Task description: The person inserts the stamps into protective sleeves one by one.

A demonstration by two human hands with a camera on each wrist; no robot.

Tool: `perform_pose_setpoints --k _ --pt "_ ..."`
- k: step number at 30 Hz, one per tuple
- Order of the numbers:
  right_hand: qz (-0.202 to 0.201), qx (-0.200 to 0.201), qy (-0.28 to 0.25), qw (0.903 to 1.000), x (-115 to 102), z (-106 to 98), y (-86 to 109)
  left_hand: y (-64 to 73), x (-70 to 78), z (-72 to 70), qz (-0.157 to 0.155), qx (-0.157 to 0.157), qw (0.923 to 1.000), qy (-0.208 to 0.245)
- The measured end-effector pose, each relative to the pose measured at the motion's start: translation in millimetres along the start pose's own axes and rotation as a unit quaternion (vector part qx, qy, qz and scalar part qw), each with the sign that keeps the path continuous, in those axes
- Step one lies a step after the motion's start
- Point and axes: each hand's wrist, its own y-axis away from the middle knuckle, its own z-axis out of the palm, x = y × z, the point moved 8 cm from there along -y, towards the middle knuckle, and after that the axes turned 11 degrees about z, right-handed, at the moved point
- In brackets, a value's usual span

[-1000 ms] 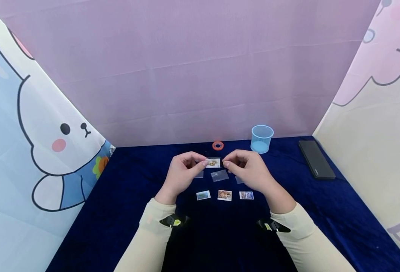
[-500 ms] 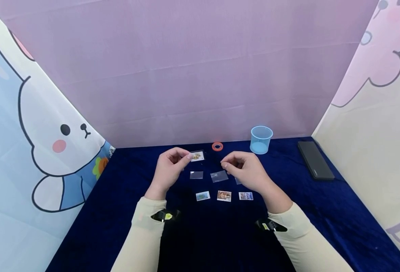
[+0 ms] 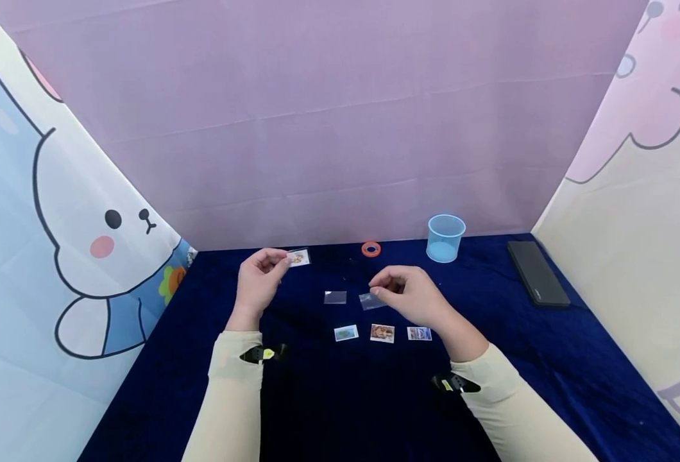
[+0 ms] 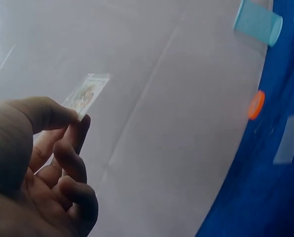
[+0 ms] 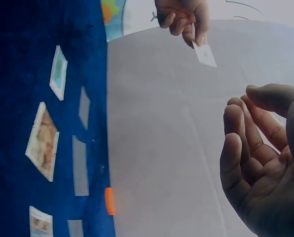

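Observation:
My left hand pinches a stamp in a clear sleeve between thumb and index finger, raised at the left. In the left wrist view the sleeved stamp sticks out beyond the fingertips. My right hand hovers with loosely curled fingers and nothing between them; in the right wrist view thumb and index tips nearly meet. Below it lies a clear sleeve, partly covered, with another sleeve to its left. A third sleeve shows only in the right wrist view.
Nearer the body lie a green-blue stamp, a brown stamp and a blue-purple stamp in a row. Along the back stand an orange tape roll and a blue plastic cup. A black flat case lies right.
The left hand has moved left, carrying the sleeved stamp away from the right hand. The right hand has shifted slightly left and down, overlapping the middle sleeve.

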Motion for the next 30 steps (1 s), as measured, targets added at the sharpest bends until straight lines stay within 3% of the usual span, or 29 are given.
perform_pose_setpoints --k 11,17,25,30 --pt "0.020 -0.024 0.017 0.9994 26.3 18.1 -8.7 0.7 -46.2 -25.9 -0.031 0.035 0.9968 -0.065" --pt "0.035 -0.057 0.033 0.9972 41.8 29.8 -11.6 4.4 -69.4 -31.8 -0.072 0.026 0.9935 -0.085" --pt "0.024 -0.082 0.070 0.9938 47.1 42.9 -12.8 10.1 -88.6 -39.5 -0.107 0.025 0.9876 -0.112" --pt "0.046 -0.101 0.073 0.9911 51.3 52.0 -12.7 13.6 -97.2 -44.1 -0.122 0.035 0.9850 -0.117"
